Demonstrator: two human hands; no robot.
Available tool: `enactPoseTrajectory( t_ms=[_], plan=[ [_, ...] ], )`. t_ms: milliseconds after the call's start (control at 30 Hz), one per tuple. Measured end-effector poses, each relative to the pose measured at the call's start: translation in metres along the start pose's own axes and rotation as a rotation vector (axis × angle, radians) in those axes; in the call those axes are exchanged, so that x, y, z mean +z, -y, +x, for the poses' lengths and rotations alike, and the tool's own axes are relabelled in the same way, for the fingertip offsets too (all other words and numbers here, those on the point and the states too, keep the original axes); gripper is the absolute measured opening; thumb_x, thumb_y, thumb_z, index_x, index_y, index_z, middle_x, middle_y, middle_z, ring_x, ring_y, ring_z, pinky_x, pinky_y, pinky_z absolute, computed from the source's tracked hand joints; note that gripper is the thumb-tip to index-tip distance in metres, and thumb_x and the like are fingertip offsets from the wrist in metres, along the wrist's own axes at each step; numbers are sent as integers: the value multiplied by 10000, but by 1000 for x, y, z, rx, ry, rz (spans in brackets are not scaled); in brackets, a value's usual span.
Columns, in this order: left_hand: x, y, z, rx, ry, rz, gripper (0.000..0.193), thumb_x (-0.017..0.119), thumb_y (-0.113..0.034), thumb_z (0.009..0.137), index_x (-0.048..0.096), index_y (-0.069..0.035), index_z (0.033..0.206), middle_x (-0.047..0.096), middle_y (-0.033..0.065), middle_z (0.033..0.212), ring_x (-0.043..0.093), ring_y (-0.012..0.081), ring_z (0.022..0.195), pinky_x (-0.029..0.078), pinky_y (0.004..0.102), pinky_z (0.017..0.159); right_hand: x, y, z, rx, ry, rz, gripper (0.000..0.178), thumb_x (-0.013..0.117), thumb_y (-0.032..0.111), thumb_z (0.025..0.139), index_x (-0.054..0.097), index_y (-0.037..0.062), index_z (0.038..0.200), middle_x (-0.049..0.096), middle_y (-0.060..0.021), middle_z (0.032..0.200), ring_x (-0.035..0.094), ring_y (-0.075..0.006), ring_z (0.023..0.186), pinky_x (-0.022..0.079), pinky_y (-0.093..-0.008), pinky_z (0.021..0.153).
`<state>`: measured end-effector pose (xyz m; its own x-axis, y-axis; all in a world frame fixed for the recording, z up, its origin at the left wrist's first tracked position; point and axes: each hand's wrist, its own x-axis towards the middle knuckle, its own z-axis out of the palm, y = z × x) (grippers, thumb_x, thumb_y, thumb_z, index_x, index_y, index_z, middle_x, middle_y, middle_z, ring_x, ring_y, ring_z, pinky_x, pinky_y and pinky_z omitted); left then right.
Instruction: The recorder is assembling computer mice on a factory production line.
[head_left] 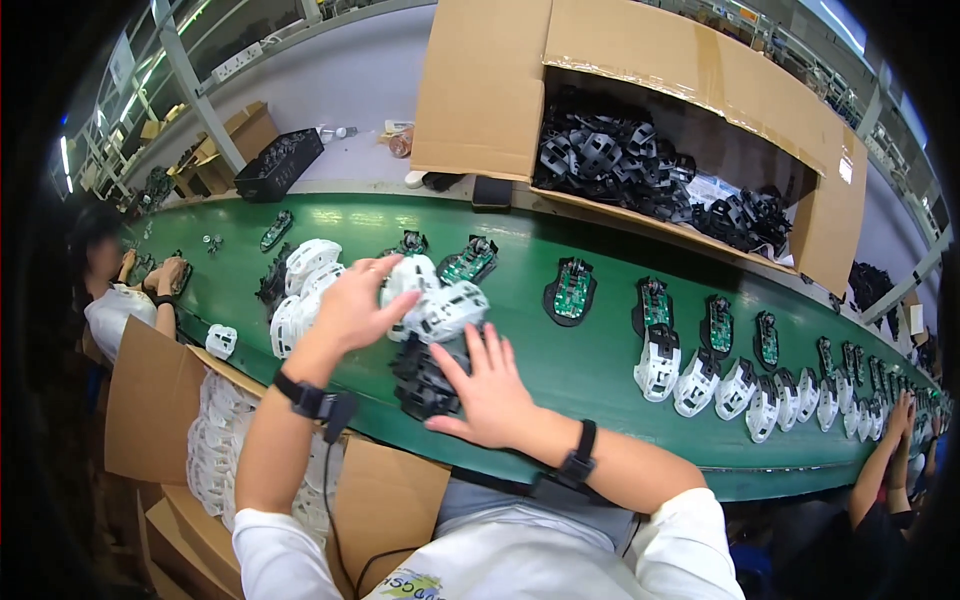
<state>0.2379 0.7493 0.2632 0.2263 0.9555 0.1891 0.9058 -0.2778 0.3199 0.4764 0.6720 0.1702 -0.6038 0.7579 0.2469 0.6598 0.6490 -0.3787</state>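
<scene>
My left hand [360, 303] is curled around a white plastic mouse shell [412, 274], thumb on its near side. Against it lies a second white shell [452, 308], close to the fingertips of my right hand [492, 390]. That hand is spread, its thumb and palm edge beside a stack of black plastic mouse parts [425, 380]; its fingers do not wrap around anything visible. Left of my left hand sits a group of white shells [308, 285]. Just beyond the hands are a green circuit board on a black base [470, 262] and another board [411, 244].
A green conveyor belt [540, 390] crosses the view. To the right run rows of boards on black bases [573, 290] and white shells [657, 365]. A cardboard box [480, 90] of black parts stands behind. White parts [225, 440] fill a box at lower left. Co-workers sit at both ends.
</scene>
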Motion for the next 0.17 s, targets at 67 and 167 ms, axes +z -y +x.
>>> enactPoseTrajectory(
  t_ms=[67, 167],
  plan=[
    [13, -36, 15, 20, 66, 161, 728, 689, -613, 851, 632, -119, 1383, 536, 223, 1448, 541, 379, 1314, 478, 507, 1040, 12, 8, 20, -26, -26, 36, 1017, 667, 701, 839, 306, 122, 1593, 163, -408, 1581, 181, -627, 1452, 208, -719, 1153],
    [30, -47, 26, -79, 349, 454, 815, 668, -666, 845, 549, -180, 1489, 445, 182, 1565, 330, 414, 1487, 348, 688, 1108, 8, 19, 33, 3, 141, 95, 1030, 715, 657, 825, 294, 123, 1598, 124, -341, 1627, 85, -591, 1503, 189, -720, 1167]
  ],
)
